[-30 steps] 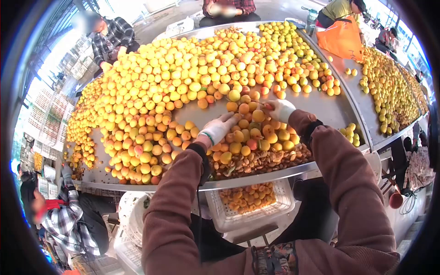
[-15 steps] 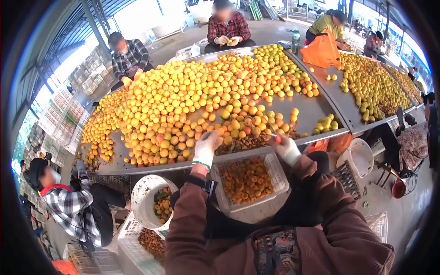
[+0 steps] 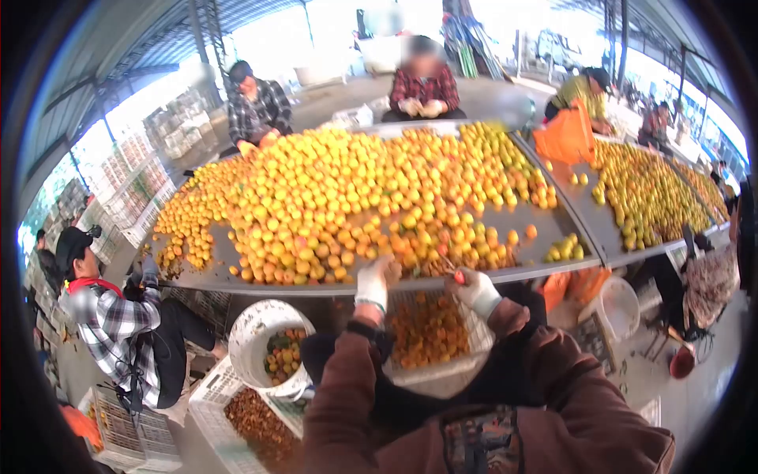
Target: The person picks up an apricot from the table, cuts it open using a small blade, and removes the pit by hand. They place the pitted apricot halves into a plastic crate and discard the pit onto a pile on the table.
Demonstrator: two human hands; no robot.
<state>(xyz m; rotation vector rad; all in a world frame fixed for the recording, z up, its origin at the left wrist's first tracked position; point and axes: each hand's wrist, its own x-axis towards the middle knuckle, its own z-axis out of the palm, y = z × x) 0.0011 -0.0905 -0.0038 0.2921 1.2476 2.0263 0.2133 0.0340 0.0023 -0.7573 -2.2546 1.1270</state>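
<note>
My left hand, in a white glove, is at the near edge of the metal table. Its fingers are curled together; what they hold, if anything, is hidden. My right hand, also gloved, is closed around a small red-handled tool with a thin tip pointing up and left. Just beyond both hands lies a big heap of yellow-orange apricot-like fruit. Below them, a white plastic crate holds orange fruit pieces.
At the left stands a white bucket with fruit inside, beside a crate of brown scraps. Several people sit around the table. An orange bag lies on it at the back right. Another white bucket is at the right.
The view has tilted up, so the table sits lower in it. My right hand has come closer to my left and lower, over the crate's edge, still with the red-handled tool.
</note>
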